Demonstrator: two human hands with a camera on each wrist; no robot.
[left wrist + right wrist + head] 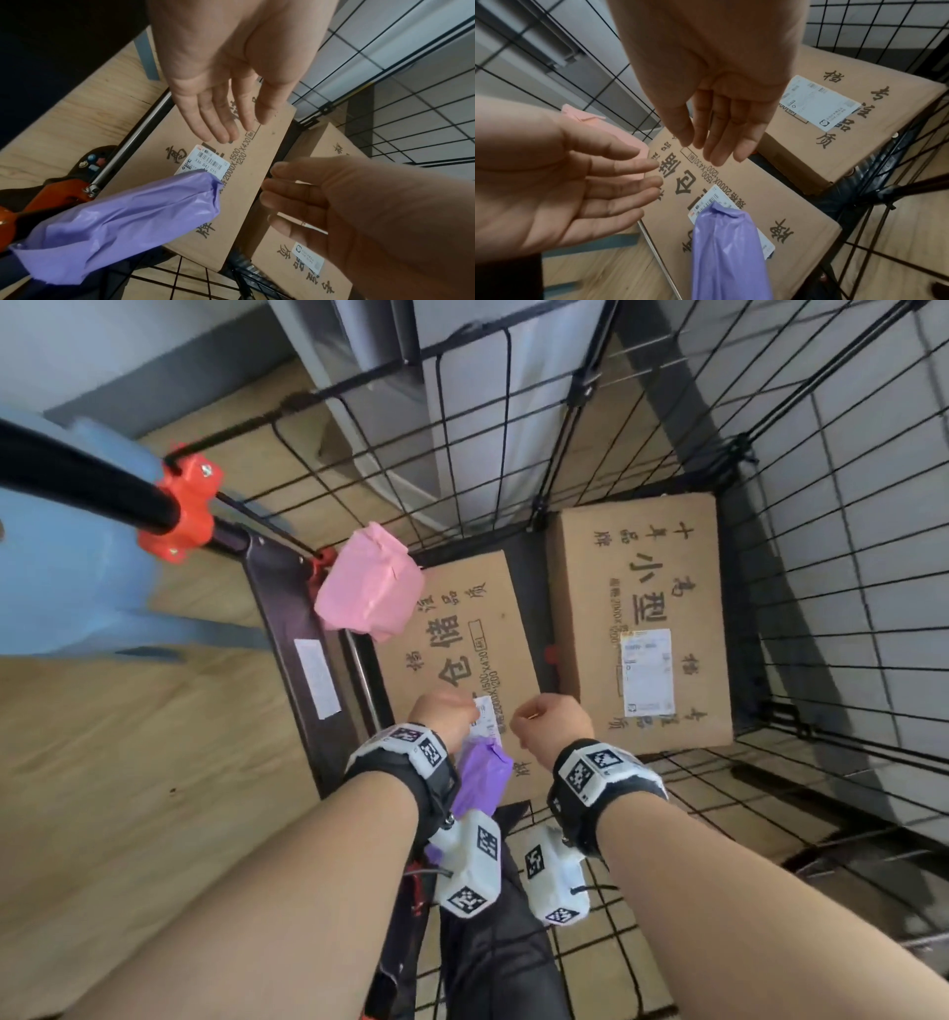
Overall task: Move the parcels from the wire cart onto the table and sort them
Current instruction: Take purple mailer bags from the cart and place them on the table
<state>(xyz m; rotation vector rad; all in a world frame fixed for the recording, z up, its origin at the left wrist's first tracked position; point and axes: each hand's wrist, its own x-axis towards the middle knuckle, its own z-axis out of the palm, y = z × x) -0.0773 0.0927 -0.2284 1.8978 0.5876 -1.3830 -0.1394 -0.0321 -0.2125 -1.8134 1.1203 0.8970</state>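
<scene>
Both grips released, fingers straight, above flat cardboard box (462, 654) and crinkly purple bag (123, 219).

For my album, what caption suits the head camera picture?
Two open hands, left hand and right hand, reach into a wire cart over a cardboard box.

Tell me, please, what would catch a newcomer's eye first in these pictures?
Probably the two bare hands, left hand and right hand, reaching open-fingered into the wire cart over the nearer cardboard box. Next come the colours: a pink parcel at that box's far left corner, and a purple parcel lying on its near end, partly covering its shipping label. A second cardboard box sits to the right.
</scene>
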